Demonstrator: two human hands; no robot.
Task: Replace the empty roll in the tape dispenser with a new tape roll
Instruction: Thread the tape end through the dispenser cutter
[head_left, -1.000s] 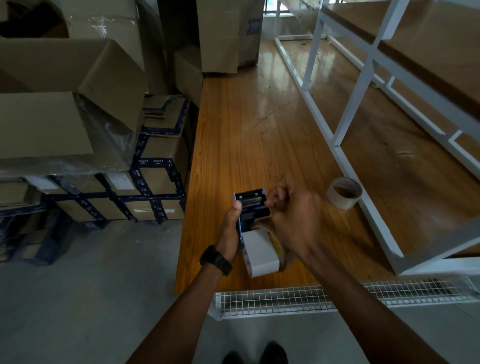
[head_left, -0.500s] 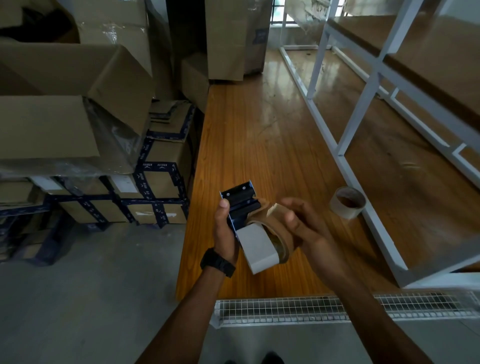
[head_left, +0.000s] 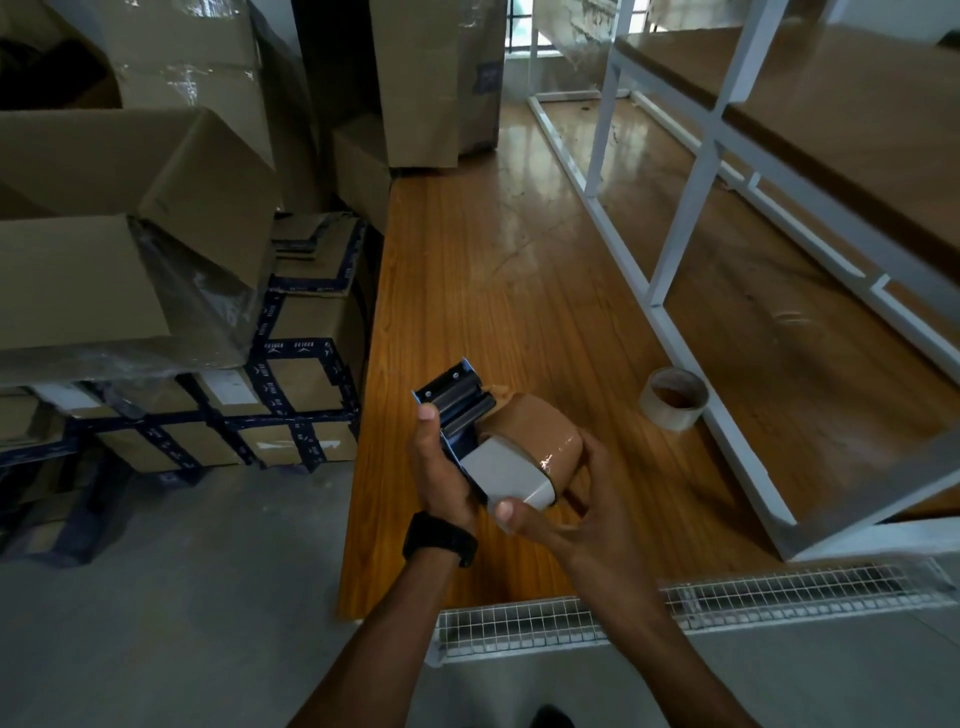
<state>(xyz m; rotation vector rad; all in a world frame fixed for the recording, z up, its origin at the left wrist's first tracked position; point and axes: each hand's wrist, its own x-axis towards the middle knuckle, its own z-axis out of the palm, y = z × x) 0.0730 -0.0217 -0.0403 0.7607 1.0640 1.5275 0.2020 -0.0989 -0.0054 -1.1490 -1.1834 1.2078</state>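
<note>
A blue tape dispenser (head_left: 457, 402) with a grey handle (head_left: 506, 473) is held over the near end of the wooden table (head_left: 498, 270). My left hand (head_left: 441, 467) grips its left side, thumb up along the frame. A brown tape roll (head_left: 537, 428) sits in the dispenser. My right hand (head_left: 566, 499) cups the roll from below and the right, its thumb on the end of the handle. An empty roll core (head_left: 674, 397), pale with a brown inside, lies on the table to the right, apart from both hands.
A white metal shelf frame (head_left: 675, 249) stands on the table's right side, close to the empty core. Stacked cardboard boxes (head_left: 156, 249) fill the left and the far end. A white wire grid (head_left: 675, 605) runs along the table's near edge.
My right hand slid from the dispenser's front end, over the brown roll, down under it; its thumb now rests on the handle's end. The dispenser tilted, showing more of the roll.
</note>
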